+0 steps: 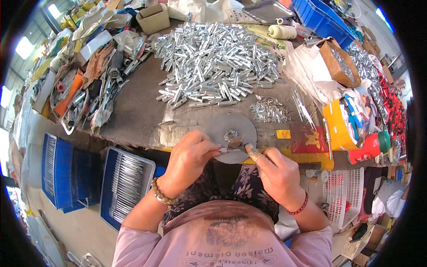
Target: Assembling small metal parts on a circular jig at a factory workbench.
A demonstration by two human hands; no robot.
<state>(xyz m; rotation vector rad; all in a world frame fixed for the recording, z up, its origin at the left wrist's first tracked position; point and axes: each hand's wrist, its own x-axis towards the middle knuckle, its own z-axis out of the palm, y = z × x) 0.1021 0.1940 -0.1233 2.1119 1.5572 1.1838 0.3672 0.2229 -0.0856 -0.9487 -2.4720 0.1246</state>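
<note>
Single head-worn fisheye view, looking steeply down and forward. Wearer's shirt (191,240) at lower edge, hands (190,156) near centre, close to lens; tabletop (133,91) beyond, upper middle. Straight edges bow toward dark round rim; floor (89,229) lower left.

Left hand (189,153) pinching, right hand (276,171) curled
</note>
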